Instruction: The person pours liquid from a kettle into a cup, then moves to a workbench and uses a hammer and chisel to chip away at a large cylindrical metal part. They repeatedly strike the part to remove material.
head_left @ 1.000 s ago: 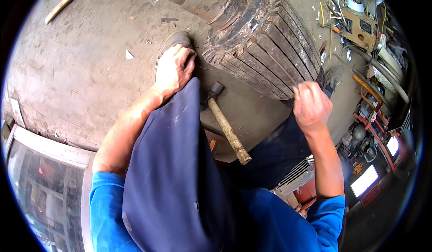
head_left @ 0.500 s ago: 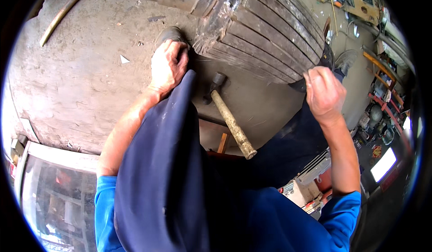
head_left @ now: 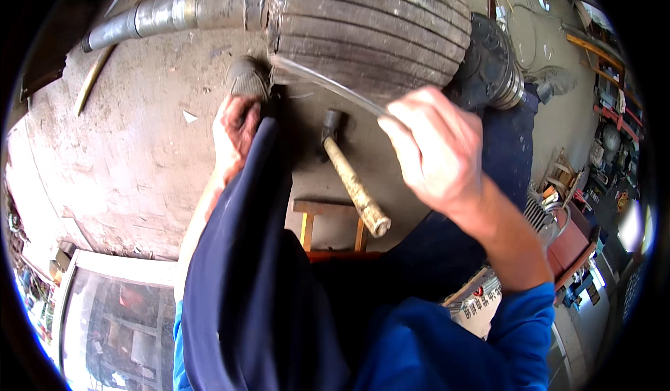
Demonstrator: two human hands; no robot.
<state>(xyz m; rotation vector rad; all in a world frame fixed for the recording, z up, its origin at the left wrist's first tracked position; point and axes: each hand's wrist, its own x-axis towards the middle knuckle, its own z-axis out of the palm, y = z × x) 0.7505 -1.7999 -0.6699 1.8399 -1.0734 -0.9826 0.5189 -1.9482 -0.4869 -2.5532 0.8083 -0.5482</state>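
My right hand point(head_left: 443, 146) is closed in a pinch on one end of a thin, slightly bent metal strip point(head_left: 328, 84). The strip's far end reaches the left lower edge of a big grey grooved cylinder point(head_left: 370, 24), which lies sideways with a metal shaft point(head_left: 164, 10) out of its left side. Beside my raised knee, my left hand point(head_left: 239, 129) hangs curled, close to my shoe point(head_left: 248, 77); its palm is hidden. Between my legs a hammer point(head_left: 356, 185) shows a dark head and a worn, pale wooden handle.
A dark round metal part point(head_left: 485, 63) sits at the cylinder's right end. Below the hammer is a small wooden stool point(head_left: 324, 208). A glazed frame point(head_left: 125, 269) stands at lower left, and a wooden stick point(head_left: 94, 77) lies on the floor. Clutter fills the right side.
My right hand has moved left and nearer, away from the cylinder's lower right corner, and the metal strip now shows. The view has shifted; my left hand stays by the shoe.
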